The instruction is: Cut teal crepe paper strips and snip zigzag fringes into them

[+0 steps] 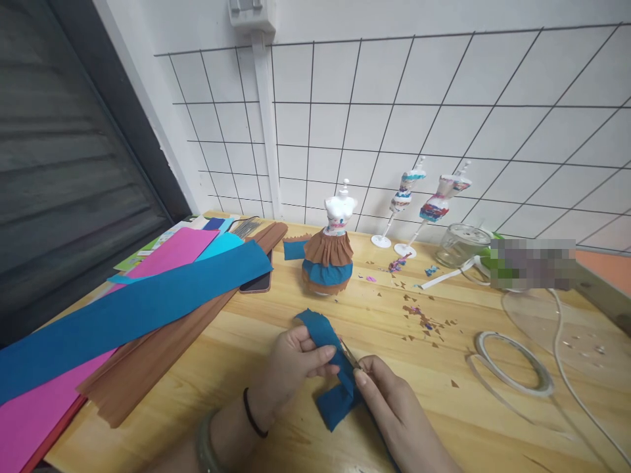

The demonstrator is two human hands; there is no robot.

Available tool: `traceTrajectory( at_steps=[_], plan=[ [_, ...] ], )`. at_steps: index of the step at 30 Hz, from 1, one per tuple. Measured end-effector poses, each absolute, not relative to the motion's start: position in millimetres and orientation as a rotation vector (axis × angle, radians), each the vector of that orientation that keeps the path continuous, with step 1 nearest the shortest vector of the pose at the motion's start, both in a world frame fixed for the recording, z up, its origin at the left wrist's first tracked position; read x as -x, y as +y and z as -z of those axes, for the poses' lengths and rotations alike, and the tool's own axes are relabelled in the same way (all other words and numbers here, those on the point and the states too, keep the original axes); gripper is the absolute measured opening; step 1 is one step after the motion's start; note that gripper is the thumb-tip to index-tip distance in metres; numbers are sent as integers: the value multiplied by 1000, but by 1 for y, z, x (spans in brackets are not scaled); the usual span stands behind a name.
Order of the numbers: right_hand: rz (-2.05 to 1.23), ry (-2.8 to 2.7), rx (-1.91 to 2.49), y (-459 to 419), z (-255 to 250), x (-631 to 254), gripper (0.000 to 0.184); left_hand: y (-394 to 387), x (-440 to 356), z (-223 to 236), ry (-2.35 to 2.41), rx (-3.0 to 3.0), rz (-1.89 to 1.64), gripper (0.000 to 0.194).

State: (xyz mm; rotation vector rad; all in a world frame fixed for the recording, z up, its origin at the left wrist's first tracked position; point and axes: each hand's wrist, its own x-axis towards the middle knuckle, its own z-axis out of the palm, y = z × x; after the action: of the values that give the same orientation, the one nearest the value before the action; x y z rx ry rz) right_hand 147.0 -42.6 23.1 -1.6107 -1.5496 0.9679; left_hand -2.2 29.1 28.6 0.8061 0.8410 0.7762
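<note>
Near the table's front, my left hand (pixel 300 358) pinches a strip of dark blue crepe paper (pixel 318 326) between thumb and fingers. The strip bends downward and its lower part (pixel 335 404) hangs folded between my hands. My right hand (pixel 389 394) is closed on small metal scissors (pixel 351 356), whose blades lie against the strip's right edge; their handles are mostly hidden by my fingers. Behind my hands stands a white miniature dress form (pixel 340 213) wearing a tiered skirt (pixel 328 253) of brown and blue paper.
Blue (pixel 148 309), pink (pixel 162 256) and brown (pixel 162 361) paper lies stacked at left, partly over a phone (pixel 257 281). Two painted mannequins (pixel 408 190) (pixel 444 197), a glass jar (pixel 461 243), paper scraps (pixel 424 318), a tape roll (pixel 515 364) and a white cable (pixel 558 341) occupy the right side.
</note>
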Motion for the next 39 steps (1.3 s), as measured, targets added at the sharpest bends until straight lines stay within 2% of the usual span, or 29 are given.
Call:
traceTrajectory(
  at_steps=[17, 19, 24, 39],
  plan=[
    [-985, -1546, 1600, -44, -25, -141, 30, 27, -3, -27, 768, -920, -863, 18],
    [-961, -1504, 1592, -44, -25, -140, 31, 27, -4, -25, 760, -901, -870, 20],
    [-919, -1462, 1596, -43, -24, -137, 33, 26, -6, -21, 783, -827, -887, 40],
    [-965, -1431, 1616, -43, -21, -138, 35, 24, -7, -20, 789, -816, -872, 38]
  ],
)
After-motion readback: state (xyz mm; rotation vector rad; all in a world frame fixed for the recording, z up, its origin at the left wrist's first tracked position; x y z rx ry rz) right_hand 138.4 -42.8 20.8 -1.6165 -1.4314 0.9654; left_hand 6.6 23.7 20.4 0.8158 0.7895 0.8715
